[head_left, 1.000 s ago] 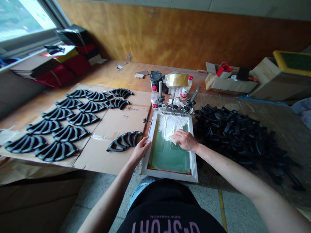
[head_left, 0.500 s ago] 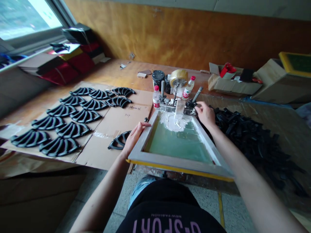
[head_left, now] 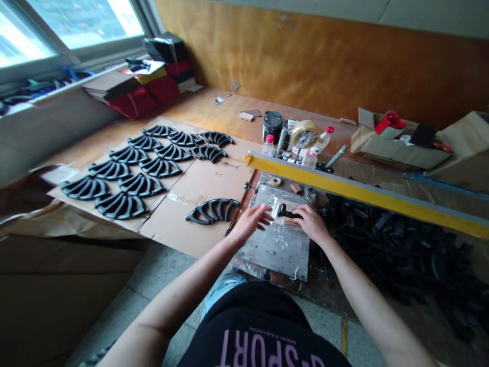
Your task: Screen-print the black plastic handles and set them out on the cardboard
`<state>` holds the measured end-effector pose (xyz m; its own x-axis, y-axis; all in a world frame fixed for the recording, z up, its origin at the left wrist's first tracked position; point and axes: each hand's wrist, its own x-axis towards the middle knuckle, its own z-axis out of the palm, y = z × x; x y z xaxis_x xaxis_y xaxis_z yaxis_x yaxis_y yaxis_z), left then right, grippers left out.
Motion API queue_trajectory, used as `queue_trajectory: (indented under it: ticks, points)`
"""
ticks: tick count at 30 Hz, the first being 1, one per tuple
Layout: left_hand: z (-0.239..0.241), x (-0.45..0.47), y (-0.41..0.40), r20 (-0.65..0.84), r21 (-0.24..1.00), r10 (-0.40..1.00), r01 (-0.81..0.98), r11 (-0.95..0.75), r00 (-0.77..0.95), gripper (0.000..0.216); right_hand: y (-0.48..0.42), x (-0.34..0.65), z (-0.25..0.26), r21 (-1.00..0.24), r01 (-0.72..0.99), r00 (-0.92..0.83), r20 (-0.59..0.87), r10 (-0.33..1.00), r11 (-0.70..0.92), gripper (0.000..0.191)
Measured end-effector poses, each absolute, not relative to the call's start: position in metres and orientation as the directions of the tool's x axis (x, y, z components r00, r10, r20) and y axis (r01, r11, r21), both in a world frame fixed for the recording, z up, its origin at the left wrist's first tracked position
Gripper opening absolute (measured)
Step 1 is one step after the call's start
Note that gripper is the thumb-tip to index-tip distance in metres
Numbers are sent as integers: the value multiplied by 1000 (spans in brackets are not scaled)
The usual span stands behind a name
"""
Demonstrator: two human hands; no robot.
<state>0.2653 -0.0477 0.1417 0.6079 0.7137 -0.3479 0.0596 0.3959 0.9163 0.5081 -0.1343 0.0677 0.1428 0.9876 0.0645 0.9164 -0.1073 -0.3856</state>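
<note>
The right hand (head_left: 312,223) has its fingers clamped on one end of a slim black plastic piece (head_left: 287,211) with a wider crosswise head. The left hand (head_left: 250,223) has its fingers spread apart, just beside that head and gripping nothing. The black piece lies over a flat reddish-brown block (head_left: 289,221) on the scuffed grey metal plate (head_left: 275,255), around the plate's middle. Toward the plate's far edge sit a small tan tape ring (head_left: 275,181) and a little light-brown block (head_left: 296,188). Above that far edge, a long grey frame with a yellow-taped side (head_left: 359,192) is raised, reaching out to the right. Beyond the plate stand two clear bottles with red caps (head_left: 268,147) (head_left: 323,140), a black paint-marked tub (head_left: 272,125) and a yellowish tape roll (head_left: 303,133). Left of the plate, a brown cardboard sheet (head_left: 179,214) on the brown wooden counter (head_left: 214,109) carries black ribbed fan shapes (head_left: 122,205), one nearer the plate than the rest. Right of the plate is a heap of black plastic parts (head_left: 382,244).
</note>
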Motion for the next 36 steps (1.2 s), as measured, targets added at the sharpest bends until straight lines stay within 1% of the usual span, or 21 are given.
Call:
queue_trajectory:
  ticks: [2, 3, 6, 8, 10, 13, 15, 17, 20, 22, 24, 27, 29, 32, 36]
  points:
    - [116, 252, -72, -483, 854, 567, 215, 474, 668, 60, -134, 512, 64, -370, 927, 91, 84, 992, -53, 24]
    - [105, 246, -82, -522, 830, 525, 257, 495, 672, 61, -135, 514, 61, -358, 933, 68, 102, 992, -28, 24]
    - [83, 233, -97, -570, 795, 479, 303, 525, 667, 60, -136, 521, 52, -298, 953, -14, 158, 987, 61, 20]
    - [78, 229, -98, -574, 791, 470, 305, 530, 671, 60, -134, 520, 53, -248, 963, -52, 194, 980, 101, 22]
    - [79, 228, -94, -562, 792, 474, 276, 544, 678, 62, -130, 507, 62, -234, 967, -42, 247, 968, 101, 23]
    - [84, 229, -86, -526, 791, 542, 142, 595, 656, 66, -116, 450, 82, -255, 956, -73, 281, 957, 147, 23]
    - [84, 225, -78, -524, 788, 654, 18, 616, 546, 66, -102, 397, 92, -271, 935, -159, 250, 955, 226, 25]
    - [76, 212, -67, -553, 789, 751, -62, 611, 359, 62, -84, 345, 94, -294, 915, -221, 211, 952, 278, 28]
    - [51, 166, -45, -586, 805, 805, -42, 591, 97, 58, -51, 293, 82, -349, 883, -282, 142, 949, 315, 27]
    - [31, 125, -32, -592, 805, 806, 30, 593, -17, 59, -28, 277, 69, -353, 893, -277, 58, 959, 280, 26]
    - [14, 86, -22, -604, 769, 790, 185, 612, -103, 62, -6, 267, 59, -312, 931, -219, -54, 974, 192, 25]
    - [-3, 49, -11, -637, 655, 761, 433, 619, -125, 69, 18, 255, 49, -226, 972, -121, -230, 966, 67, 25]
    - [-7, 40, -4, -666, 609, 740, 506, 611, -93, 69, 28, 247, 46, -197, 980, -94, -306, 947, 33, 26]
    - [-8, 39, 10, -697, 557, 715, 591, 583, -49, 66, 36, 239, 44, -208, 978, -102, -335, 937, 32, 28]
    - [-5, 37, 43, -684, 498, 729, 713, 494, -26, 65, 41, 234, 37, -278, 960, -118, -345, 931, 19, 31]
